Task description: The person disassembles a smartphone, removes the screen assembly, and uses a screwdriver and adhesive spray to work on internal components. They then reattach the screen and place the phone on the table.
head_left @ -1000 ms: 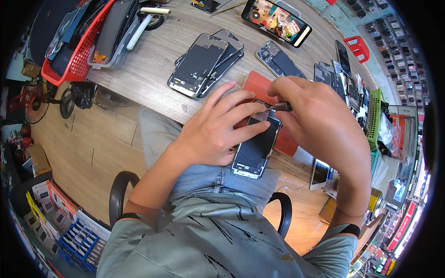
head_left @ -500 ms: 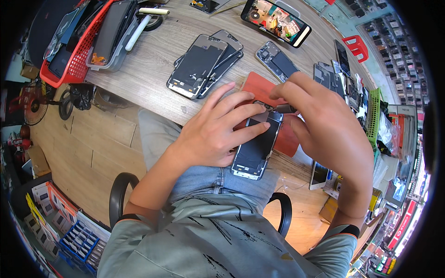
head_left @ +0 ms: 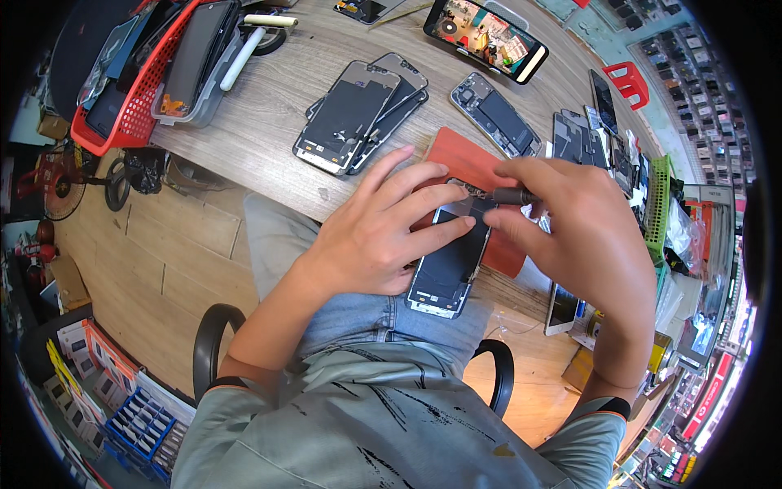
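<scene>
My left hand (head_left: 391, 228) is spread over a black phone screen assembly (head_left: 446, 265) above my lap at the table's near edge, gripping it with its fingertips across the upper part. My right hand (head_left: 566, 220) holds a dark cylindrical tool (head_left: 513, 196) at the screen's top end, where small parts show beside my left fingertips; the tool's tip is too small to make out. A red-orange mat (head_left: 464, 151) lies under the work. Several similar screen assemblies (head_left: 349, 106) are stacked just beyond, and an opened phone body (head_left: 489, 110) lies to their right.
Wooden table (head_left: 252, 147) with a red basket (head_left: 130, 114) and clear container (head_left: 175, 110) of screens at far left, white rollers (head_left: 243, 59), a propped phone (head_left: 481, 42) at the back. At right: phone parts (head_left: 574, 137), green basket (head_left: 658, 204). Chair armrests (head_left: 208, 350) flank me.
The tool now lies more sideways and shows more of its handle to the right. My right fingers and thumb have shifted around it. My left hand is nearly unmoved.
</scene>
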`<state>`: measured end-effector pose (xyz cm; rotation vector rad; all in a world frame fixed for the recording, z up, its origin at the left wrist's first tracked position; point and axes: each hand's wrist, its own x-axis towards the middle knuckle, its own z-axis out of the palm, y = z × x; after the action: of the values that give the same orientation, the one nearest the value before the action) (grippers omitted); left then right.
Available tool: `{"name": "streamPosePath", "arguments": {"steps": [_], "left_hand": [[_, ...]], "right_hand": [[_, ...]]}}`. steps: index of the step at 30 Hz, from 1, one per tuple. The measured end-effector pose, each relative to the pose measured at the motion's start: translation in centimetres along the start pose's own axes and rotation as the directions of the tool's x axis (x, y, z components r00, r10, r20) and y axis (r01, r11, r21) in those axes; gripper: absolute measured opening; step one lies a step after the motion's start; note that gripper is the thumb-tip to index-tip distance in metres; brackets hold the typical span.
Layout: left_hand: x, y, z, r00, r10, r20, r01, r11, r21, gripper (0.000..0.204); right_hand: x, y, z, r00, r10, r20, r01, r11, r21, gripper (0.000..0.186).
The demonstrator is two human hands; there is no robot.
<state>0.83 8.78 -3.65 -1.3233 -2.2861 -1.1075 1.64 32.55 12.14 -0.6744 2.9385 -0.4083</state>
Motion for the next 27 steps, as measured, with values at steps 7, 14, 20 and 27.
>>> {"name": "streamPosePath", "arguments": {"steps": [7, 14, 20, 27], "left_hand": [[0.1, 0.1, -0.1, 1.000, -0.002, 0.001, 0.002, 1.000, -0.005, 0.067], [0.1, 0.1, -0.1, 1.000, 0.000, -0.011, 0.000, 1.000, -0.010, 0.065], [0.1, 0.1, -0.2, 1.000, 0.004, 0.004, -0.004, 1.000, -0.007, 0.064], [0.0, -0.1, -0.1, 1.000, 0.019, -0.012, -0.019, 1.000, -0.003, 0.065]], "right_hand": [[-0.6, 0.3, 0.1, 1.000, -0.012, -0.029, 0.013, 0.999, 0.049, 0.022], [-1.8, 1.6, 0.8, 0.989, 0.056, -0.135, -0.034, 0.986, 0.163, 0.028], [-3.0, 2.4, 3.3, 0.951, 0.231, -0.205, -0.157, 0.934, 0.322, 0.026], [-3.8, 2.9, 3.6, 0.960, 0.260, -0.107, -0.218, 0.927, 0.305, 0.031]]}}
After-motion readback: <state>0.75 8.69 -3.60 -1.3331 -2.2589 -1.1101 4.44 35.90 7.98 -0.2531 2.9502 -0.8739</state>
